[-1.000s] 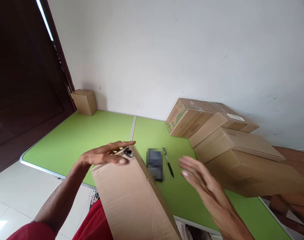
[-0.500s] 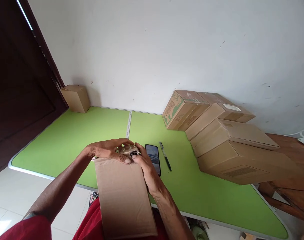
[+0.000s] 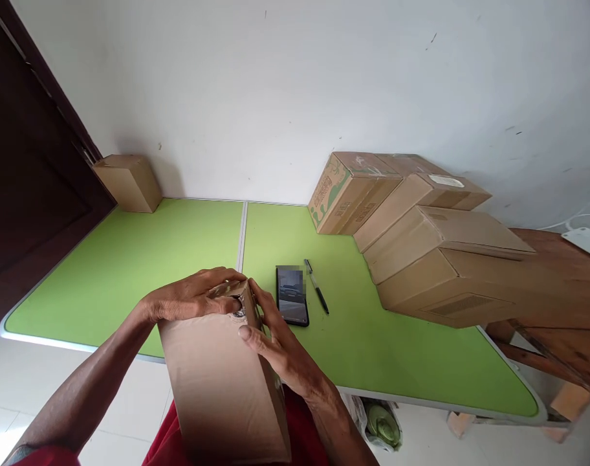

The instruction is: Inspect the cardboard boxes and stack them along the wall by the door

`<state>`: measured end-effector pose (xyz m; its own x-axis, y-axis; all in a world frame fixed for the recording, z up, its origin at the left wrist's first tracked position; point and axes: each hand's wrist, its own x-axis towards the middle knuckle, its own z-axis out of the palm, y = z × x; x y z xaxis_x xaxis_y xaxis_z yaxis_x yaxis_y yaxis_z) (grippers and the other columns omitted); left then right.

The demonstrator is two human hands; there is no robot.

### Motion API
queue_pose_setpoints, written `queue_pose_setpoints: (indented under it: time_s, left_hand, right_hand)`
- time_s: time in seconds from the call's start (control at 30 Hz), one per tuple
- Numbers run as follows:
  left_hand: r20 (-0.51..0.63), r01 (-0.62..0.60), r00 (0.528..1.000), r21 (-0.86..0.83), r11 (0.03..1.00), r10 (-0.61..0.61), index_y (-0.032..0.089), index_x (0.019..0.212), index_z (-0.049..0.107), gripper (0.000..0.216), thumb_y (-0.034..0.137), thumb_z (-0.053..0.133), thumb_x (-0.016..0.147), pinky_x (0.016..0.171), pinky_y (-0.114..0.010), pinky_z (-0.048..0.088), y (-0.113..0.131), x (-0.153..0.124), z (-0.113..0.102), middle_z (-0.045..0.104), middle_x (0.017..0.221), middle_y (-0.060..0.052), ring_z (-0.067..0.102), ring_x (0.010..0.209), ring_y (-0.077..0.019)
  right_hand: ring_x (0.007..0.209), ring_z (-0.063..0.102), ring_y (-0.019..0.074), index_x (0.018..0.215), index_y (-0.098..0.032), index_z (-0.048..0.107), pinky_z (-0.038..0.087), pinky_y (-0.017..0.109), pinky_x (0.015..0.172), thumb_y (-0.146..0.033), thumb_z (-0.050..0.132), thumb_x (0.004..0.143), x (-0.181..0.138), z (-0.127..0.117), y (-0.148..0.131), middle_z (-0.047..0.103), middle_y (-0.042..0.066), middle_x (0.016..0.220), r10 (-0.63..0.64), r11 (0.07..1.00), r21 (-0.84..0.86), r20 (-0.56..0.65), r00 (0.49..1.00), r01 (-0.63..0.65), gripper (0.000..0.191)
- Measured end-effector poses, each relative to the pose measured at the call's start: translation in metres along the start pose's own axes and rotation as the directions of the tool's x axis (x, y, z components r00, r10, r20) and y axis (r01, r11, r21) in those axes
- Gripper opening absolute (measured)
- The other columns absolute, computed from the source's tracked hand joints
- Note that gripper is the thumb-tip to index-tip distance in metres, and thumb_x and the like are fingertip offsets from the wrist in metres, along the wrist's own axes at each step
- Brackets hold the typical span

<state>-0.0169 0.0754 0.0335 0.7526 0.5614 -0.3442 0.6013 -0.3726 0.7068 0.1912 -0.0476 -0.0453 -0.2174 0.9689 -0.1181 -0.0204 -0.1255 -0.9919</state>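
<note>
A brown cardboard box is tilted against my body at the near edge of the table. My left hand grips its far end, its thumb at a dark, ragged patch by the corner. Around the right side of that corner curls my right hand, thumb lying on the upper face and fingers on the side. Part of the far end is hidden under both hands. Just beyond my right hand lie a phone, its screen lit, and a black-and-clear pen.
Several cardboard boxes stand in a row along the right of the green table. Another small box sits at the back left, near a dark door. A wooden table adjoins at the right.
The box has turned, showing more of its right side, and shifted a little left with both hands. My left thumb now sits on the ragged patch; my right thumb has moved off it.
</note>
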Motion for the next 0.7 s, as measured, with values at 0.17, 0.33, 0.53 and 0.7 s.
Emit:
queue_pose_setpoints:
  time_s: [0.17,0.33,0.53,0.7]
  left_hand:
    - [0.059,0.025,0.998,0.081,0.996,-0.029,0.026,0.168,0.043,0.079,0.071,0.040,0.104,0.123,-0.059,0.043,-0.002,0.011,0.006,0.048,0.171,-0.014,0.047,0.154,-0.0456]
    - [0.084,0.071,0.994,0.008,0.997,-0.071,0.035,0.169,0.041,0.086,0.080,0.052,0.098,0.128,-0.067,0.034,-0.011,0.014,0.001,0.040,0.178,-0.010,0.035,0.162,-0.0480]
    - [0.178,-0.099,0.971,-0.299,0.949,0.158,0.030,0.169,0.039,0.091,0.066,0.073,0.092,0.110,-0.051,0.053,-0.046,0.007,-0.009,0.053,0.165,-0.014,0.053,0.146,-0.0445]
    - [0.114,-0.106,0.982,-0.322,0.941,0.150,0.034,0.165,0.047,0.074,0.055,0.069,0.097,0.107,-0.049,0.051,-0.057,0.006,0.003,0.063,0.150,-0.011,0.060,0.132,-0.0377]
  right_hand:
    - [0.151,0.050,0.0413,0.164,-0.017,0.044,0.048,0.058,0.118,-0.073,0.051,0.103,0.008,-0.031,0.017,0.054,0.023,0.162,0.026,0.854,-0.439,-0.497,0.867,-0.277,0.084]
    - [0.135,0.061,0.0474,0.135,0.002,0.065,0.055,0.055,0.104,-0.062,0.068,0.100,0.033,-0.046,0.034,0.066,0.032,0.136,0.135,0.348,-0.644,-0.685,0.716,-0.681,0.073]
    - [0.134,0.061,0.0451,0.133,-0.002,0.066,0.056,0.051,0.100,-0.067,0.073,0.095,0.040,-0.046,0.048,0.066,0.029,0.136,0.128,0.368,-0.619,-0.705,0.698,-0.693,0.076]
    - [0.133,0.063,0.0393,0.132,-0.006,0.065,0.054,0.043,0.095,-0.043,0.055,0.110,0.035,-0.069,0.049,0.066,0.027,0.136,0.054,0.425,-0.548,-0.780,0.624,-0.721,0.044]
